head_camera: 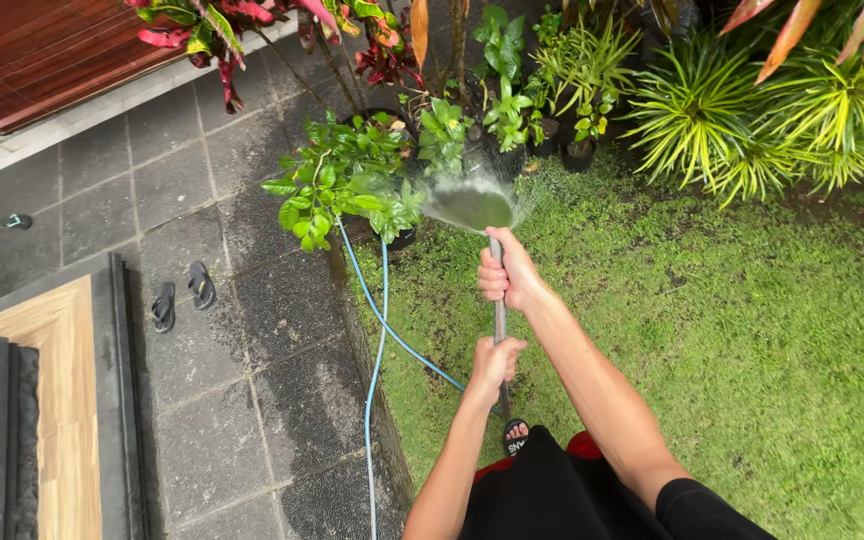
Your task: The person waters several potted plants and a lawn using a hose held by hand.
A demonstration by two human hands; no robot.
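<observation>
My right hand (508,272) grips the grey hose (499,320) near its end, thumb up by the outlet. A fan of water (469,205) sprays from the end toward the potted leafy plants (344,178) in front of me. My left hand (493,362) is closed around the same hose lower down, closer to my body. A light blue length of hose (376,350) trails back along the edge of the paving. One of my feet in a black sandal (515,436) shows on the grass below my hands.
Grey stone paving (202,360) lies to the left, wet near the plants, with a pair of dark sandals (182,294) on it. Grass (752,340) covers the right. Spiky green shrubs (752,120) and red-leaved plants (222,25) line the back. A wood-and-stone step (52,400) stands at lower left.
</observation>
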